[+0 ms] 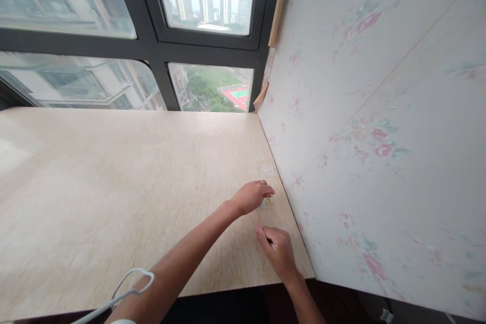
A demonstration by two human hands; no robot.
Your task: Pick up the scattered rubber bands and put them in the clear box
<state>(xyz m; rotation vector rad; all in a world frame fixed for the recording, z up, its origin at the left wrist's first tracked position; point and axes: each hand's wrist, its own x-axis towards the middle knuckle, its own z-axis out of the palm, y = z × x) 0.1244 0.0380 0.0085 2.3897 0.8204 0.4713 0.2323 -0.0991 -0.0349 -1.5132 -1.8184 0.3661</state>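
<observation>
My left hand (251,196) reaches in from the lower left, a ring on one finger. Its fingers are loosely bent and apart, just above a small clear packet (268,202) with a yellow print or item in it. Whether the fingertips touch the packet is not visible. Nearer to me, my right hand (280,252) is closed like a fist, thumb along the top. Anything inside it is hidden. A second clear, pale piece of plastic (267,168) lies flat a little beyond my left hand.
The beige marble-look sill (114,177) ends at a dark-framed window (205,43) at the back. A flower-papered wall (341,172) bounds the right side, its paper peeling (261,97) near the window corner. A white cord (131,291) loops by my left forearm.
</observation>
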